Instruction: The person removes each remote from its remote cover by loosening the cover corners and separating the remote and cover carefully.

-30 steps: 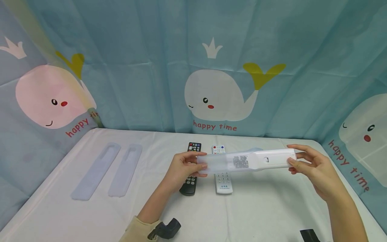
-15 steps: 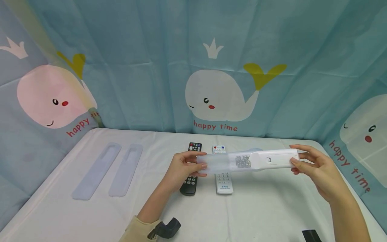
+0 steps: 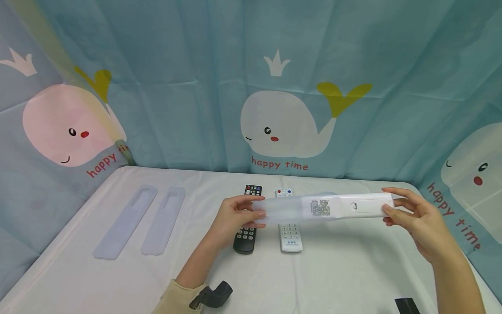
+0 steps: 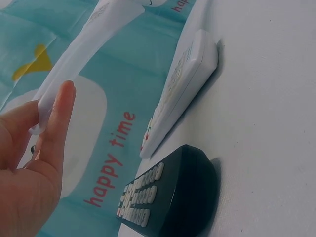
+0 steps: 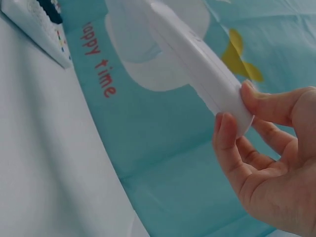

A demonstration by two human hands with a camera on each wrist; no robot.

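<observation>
A white remote control, back side up, lies partly inside a translucent protective sleeve, held level above the table. My left hand pinches the sleeve's left end between thumb and fingers. At the other end, the right hand grips the bare end of the remote, thumb in front and fingers behind. A printed code patch shows through the sleeve near the middle. In the left wrist view the sleeve runs up from the fingertips; in the right wrist view the white remote slants down into the hand.
Beneath the held sleeve, a black remote and another white remote lie side by side, partly covered from view. Two flat translucent sleeves rest at the left of the white tablecloth. A blue whale-print curtain stands behind.
The right hand has moved right with the remote, and the left hand slightly left with the sleeve's end. More of the remote has slid out of the sleeve.
</observation>
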